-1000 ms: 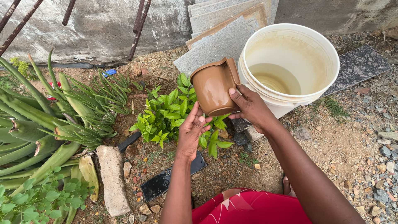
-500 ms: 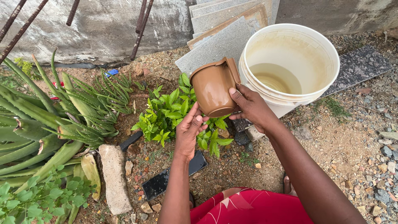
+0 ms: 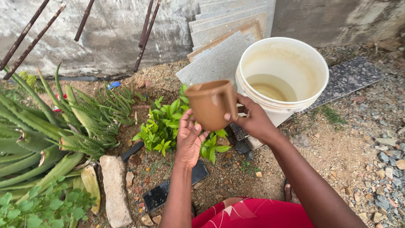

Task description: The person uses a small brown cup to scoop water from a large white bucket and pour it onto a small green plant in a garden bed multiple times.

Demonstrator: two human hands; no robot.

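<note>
aloe: I see a big spiky aloe clump (image 3: 38, 126) at far left, thick green leaves fanning toward the middle.
stone: pale oblong stone (image 3: 114, 190) lies on the dirt just right of the aloe's lower leaves.
shrub: small bright-green leafy shrub (image 3: 162, 124) in the bed, centre-left, directly below the mug.
dark tile: glossy black tile (image 3: 162, 192) flat on the soil, partly under the left forearm.
left hand: left hand (image 3: 188, 137) is palm-up, fingers spread, tips touching the underside of the mug; a support, not a closed grasp.
mug: brown plastic mug (image 3: 211, 105) held in the air above the shrub, tilted with its mouth toward upper left, just left of the bucket.
right hand: right hand (image 3: 252, 120) wraps the mug's handle side, thumb on the wall, holding it firmly.
slabs: grey stone slabs (image 3: 219, 55) lean against the wall behind the mug.
bucket: white bucket (image 3: 310, 99) on the ground at right, shallow murky water inside.
gravel: loose gravel (image 3: 388, 156) at far right.
</note>
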